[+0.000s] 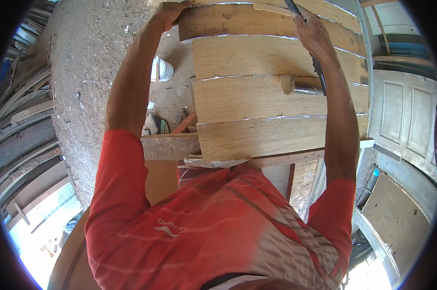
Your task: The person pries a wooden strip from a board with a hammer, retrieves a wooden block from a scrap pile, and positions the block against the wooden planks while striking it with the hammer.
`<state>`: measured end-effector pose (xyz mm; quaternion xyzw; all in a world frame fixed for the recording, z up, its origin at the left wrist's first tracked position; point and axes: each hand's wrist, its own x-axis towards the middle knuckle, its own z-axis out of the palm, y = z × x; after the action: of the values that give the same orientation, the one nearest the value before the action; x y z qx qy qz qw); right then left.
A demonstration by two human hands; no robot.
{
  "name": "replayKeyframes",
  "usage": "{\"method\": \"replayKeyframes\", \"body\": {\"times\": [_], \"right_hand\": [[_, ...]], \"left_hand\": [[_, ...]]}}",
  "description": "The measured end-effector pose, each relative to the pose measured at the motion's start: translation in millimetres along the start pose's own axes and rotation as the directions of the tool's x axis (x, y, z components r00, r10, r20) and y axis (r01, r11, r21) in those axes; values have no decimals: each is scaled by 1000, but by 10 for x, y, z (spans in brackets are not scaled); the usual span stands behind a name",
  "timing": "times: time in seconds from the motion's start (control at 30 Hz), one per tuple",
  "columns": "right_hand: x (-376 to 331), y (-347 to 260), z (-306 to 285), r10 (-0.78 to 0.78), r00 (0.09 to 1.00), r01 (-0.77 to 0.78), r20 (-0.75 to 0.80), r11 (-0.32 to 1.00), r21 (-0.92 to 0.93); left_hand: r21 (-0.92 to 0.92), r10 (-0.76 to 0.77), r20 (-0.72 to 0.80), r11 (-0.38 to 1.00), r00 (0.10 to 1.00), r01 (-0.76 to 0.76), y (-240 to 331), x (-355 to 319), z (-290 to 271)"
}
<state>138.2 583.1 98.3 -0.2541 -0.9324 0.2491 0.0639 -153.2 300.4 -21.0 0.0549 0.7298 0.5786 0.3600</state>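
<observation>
Several wooden planks [257, 58] lie side by side in front of me, with white, glue-like lines along their joints. At the far left corner, my left hand [170, 13] is closed at the end of a far plank [218, 20]; its fingertips are partly cut off by the upper edge of the view. My right hand [313, 34] is wrapped round a long, thin black tool [319, 72], whose exact kind I cannot make out. A thin wood strip [271, 9] lies beside that hand. Nearer to me, a dark cylinder with a tan round end [288, 85] rests on the planks.
A white bucket [164, 70] stands on the dirt floor [90, 96] to the left. Stacked boards [27, 125] line the far left side. A pale panelled door [404, 113] stands at the right. A wooden rail [288, 158] runs along the planks' near edge.
</observation>
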Motion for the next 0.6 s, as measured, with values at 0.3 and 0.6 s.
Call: {"method": "replayKeyframes", "body": {"times": [0.3,0.6], "right_hand": [[-100,-112,-12,93,996,-94,14,982,165],[-50,68,100,29,997,-14,-73,981,192]], "left_hand": [[5,7,-28,1000,1000,-7,-56,77,15],[255,77,-103,966,992,-49,102,-97,221]]}}
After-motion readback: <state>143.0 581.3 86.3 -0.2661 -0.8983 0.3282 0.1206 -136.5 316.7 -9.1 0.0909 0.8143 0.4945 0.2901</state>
